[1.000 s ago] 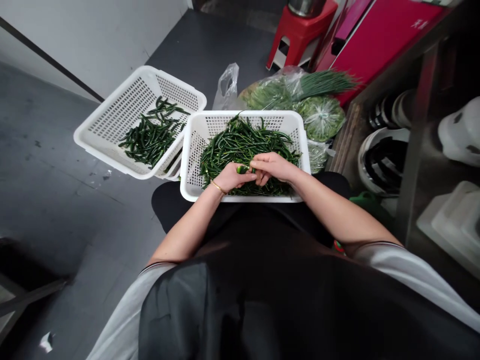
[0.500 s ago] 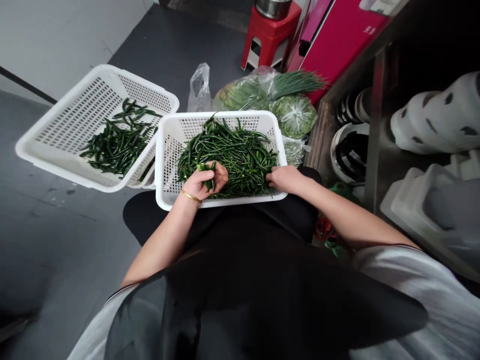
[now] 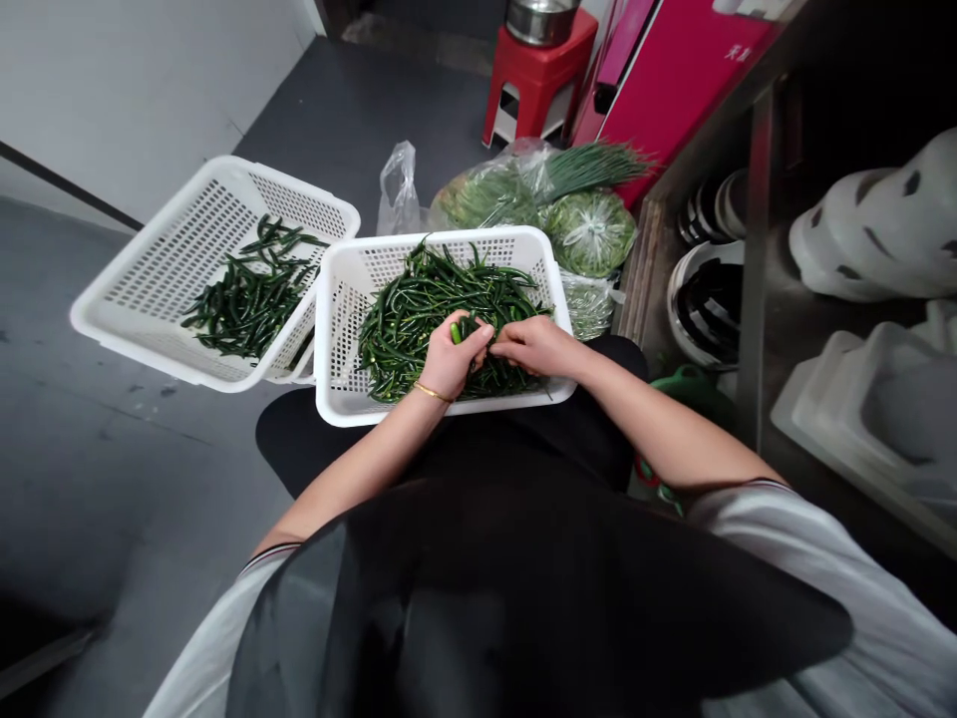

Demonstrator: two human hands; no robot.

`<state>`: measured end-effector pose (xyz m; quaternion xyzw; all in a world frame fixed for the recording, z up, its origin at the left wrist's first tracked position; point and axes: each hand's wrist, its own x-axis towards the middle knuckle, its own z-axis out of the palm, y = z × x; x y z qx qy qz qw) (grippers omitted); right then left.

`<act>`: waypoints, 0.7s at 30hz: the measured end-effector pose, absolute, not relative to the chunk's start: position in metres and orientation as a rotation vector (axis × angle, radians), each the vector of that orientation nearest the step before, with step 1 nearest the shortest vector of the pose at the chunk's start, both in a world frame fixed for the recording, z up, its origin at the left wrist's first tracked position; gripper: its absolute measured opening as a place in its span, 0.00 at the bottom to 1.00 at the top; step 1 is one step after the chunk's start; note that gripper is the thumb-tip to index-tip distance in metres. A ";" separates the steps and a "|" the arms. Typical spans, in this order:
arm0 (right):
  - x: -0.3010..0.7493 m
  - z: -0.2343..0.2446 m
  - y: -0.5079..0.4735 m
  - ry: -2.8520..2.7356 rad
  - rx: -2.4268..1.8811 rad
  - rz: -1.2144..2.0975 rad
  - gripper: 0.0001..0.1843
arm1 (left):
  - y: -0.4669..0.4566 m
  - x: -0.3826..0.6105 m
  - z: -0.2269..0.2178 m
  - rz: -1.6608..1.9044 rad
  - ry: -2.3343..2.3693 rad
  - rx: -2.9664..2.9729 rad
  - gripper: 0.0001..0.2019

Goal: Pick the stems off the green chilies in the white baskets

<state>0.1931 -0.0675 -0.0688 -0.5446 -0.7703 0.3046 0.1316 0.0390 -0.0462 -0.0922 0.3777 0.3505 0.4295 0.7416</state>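
A white perforated basket (image 3: 324, 339) rests on my lap, heaped with long green chili peppers (image 3: 441, 294). Over its front part, my left hand (image 3: 451, 361) is closed around a few green chilies (image 3: 465, 327), whose ends poke out by the thumb. Close beside it, my right hand (image 3: 534, 346) has its fingertips pinched together near the left thumb. What lies between those fingertips is too small to make out. To the left stands a larger white basket (image 3: 160, 234) with a smaller pile of green chilies (image 3: 250, 299) in it.
Behind the lap basket lie clear bags of green vegetables (image 3: 590, 231) and a bundle of thin green stalks (image 3: 598, 168). A red stool (image 3: 538, 80) carries a metal pot (image 3: 539, 20). On the right, a metal shelf (image 3: 757, 259) holds stacked white containers (image 3: 859, 389).
My left hand has moved right, with the chilies still in it. My right hand has come left from the basket's right end, so the two hands now meet. The view has shifted slightly.
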 end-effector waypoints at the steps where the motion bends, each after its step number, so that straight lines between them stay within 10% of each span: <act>1: 0.192 -0.071 -0.072 -2.186 -1.521 0.939 0.17 | -0.048 0.039 -0.091 0.947 0.769 0.802 0.20; 7: 0.192 -0.070 -0.108 -2.507 -1.105 0.803 0.18 | -0.041 0.022 -0.103 0.637 0.831 0.446 0.17; 13: 0.204 -0.098 -0.097 -2.606 -2.096 0.347 0.23 | -0.017 -0.020 -0.115 0.716 0.791 0.326 0.09; 21: 0.173 -0.105 -0.085 -2.321 -2.201 0.472 0.11 | -0.043 -0.010 -0.116 0.495 0.877 0.558 0.12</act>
